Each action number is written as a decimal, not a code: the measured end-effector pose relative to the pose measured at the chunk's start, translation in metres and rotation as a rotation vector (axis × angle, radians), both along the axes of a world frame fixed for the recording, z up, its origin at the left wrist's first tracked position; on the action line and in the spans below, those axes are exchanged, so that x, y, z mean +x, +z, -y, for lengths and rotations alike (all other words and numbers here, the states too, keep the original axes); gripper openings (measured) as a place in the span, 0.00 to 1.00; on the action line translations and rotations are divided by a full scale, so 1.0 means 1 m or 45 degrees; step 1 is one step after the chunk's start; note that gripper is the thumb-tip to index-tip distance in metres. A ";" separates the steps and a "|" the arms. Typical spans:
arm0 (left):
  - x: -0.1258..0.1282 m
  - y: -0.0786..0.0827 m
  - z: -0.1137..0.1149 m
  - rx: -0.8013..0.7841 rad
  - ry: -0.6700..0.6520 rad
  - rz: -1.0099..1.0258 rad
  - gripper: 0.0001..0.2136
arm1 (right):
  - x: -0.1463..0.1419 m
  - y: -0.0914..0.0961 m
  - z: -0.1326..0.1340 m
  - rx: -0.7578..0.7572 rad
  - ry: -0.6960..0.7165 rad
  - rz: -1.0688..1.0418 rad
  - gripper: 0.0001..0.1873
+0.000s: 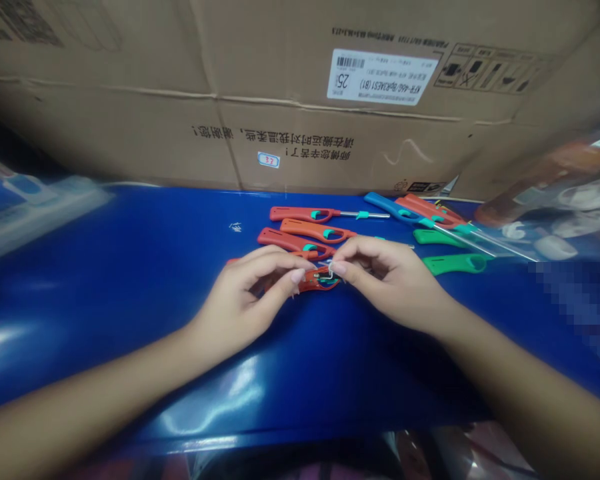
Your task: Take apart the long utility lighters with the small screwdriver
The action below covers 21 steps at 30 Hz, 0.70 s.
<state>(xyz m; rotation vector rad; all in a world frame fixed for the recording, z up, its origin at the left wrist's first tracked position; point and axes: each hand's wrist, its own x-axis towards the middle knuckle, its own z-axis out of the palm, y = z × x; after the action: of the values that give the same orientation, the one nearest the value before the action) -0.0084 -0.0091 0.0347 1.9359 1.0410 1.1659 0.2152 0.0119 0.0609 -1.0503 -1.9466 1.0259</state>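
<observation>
My left hand (253,293) and my right hand (385,277) meet over an orange lighter body (316,280) lying on the blue table (130,280). Left fingers are curled around the lighter's left end. Right thumb and forefinger pinch a small whitish wire or spring (330,272) at its open middle. Just behind lie three more orange long-nosed lighters (310,232) with teal triggers.
To the right lie a blue lighter (395,207), an orange one (430,210) and two green handles (455,263). A large cardboard box (300,100) walls off the back. Clear plastic bags sit at the far left (35,207) and right (555,233).
</observation>
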 end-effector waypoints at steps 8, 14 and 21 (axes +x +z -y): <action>0.005 0.001 0.000 -0.257 0.006 0.205 0.08 | 0.000 -0.003 0.001 0.055 -0.013 0.012 0.07; 0.007 0.000 -0.002 -0.335 -0.066 0.228 0.08 | 0.000 -0.004 0.003 0.099 0.051 0.050 0.06; 0.004 0.000 -0.002 -0.170 -0.045 0.118 0.04 | 0.004 -0.004 0.002 0.298 0.222 0.107 0.04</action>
<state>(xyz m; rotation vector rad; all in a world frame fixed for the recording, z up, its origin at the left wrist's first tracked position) -0.0040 -0.0070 0.0346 1.7735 1.0053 1.1263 0.2193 0.0101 0.0573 -0.8164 -2.1966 0.8300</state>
